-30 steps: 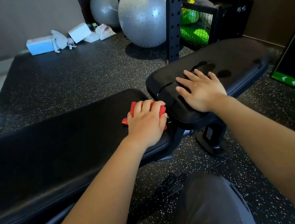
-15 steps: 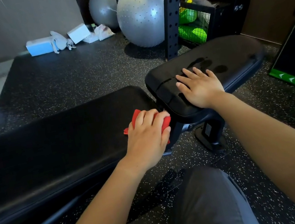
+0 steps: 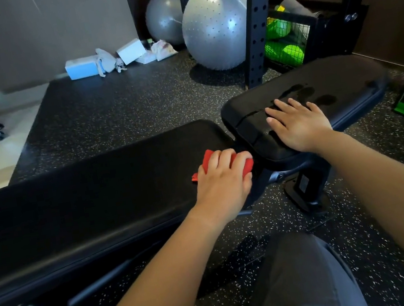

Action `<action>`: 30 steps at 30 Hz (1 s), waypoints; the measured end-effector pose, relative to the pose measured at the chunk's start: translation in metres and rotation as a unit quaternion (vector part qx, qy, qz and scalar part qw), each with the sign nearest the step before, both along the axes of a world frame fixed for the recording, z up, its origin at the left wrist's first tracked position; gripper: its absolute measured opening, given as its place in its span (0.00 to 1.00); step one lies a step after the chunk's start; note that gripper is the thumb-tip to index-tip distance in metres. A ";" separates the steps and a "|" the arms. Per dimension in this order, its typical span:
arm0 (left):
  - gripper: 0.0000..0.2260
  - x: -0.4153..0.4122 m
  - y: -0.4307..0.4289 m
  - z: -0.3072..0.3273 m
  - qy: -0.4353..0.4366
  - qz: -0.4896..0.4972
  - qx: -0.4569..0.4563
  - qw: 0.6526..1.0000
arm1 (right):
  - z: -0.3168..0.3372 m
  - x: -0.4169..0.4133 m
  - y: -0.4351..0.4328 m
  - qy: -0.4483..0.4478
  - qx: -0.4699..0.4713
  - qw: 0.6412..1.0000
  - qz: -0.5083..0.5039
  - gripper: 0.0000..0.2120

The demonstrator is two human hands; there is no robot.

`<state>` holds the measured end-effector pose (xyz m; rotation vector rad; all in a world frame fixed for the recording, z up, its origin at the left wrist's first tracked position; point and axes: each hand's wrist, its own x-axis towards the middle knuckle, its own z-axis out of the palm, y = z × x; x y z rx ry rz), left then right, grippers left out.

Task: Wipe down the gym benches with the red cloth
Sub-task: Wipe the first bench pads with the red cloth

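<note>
Red cloth (image 3: 207,159), gripped by our left hand (image 3: 223,181).
Our right hand (image 3: 298,126) lies flat, fingers straight, on the seat pad (image 3: 330,78).

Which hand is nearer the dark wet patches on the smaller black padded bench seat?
Right. The right hand lies flat on that seat, fingertips at the wet patches. The left hand grips the red cloth on the long black bench pad.

Bench pads (image 3: 91,198): black vinyl-like upholstery, smooth, slight sheen. Red cloth (image 3: 208,158): soft matt fabric. Floor (image 3: 122,112): speckled rubber, rough. Exercise ball (image 3: 217,24): glossy, studded.
</note>
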<state>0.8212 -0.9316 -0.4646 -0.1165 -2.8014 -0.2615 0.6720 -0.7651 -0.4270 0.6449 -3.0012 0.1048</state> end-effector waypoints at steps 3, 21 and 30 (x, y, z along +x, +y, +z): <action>0.17 0.013 -0.031 0.001 -0.013 0.028 0.003 1.000 | 0.001 -0.001 -0.001 -0.013 0.003 1.000 -0.003 0.25; 0.17 0.028 -0.114 0.010 -0.088 0.147 0.054 0.984 | 0.005 -0.011 -0.010 -0.035 0.061 0.997 -0.020 0.26; 0.18 0.004 -0.089 0.004 -0.052 0.140 0.050 0.988 | 0.004 -0.007 -0.010 -0.020 0.045 0.999 -0.008 0.27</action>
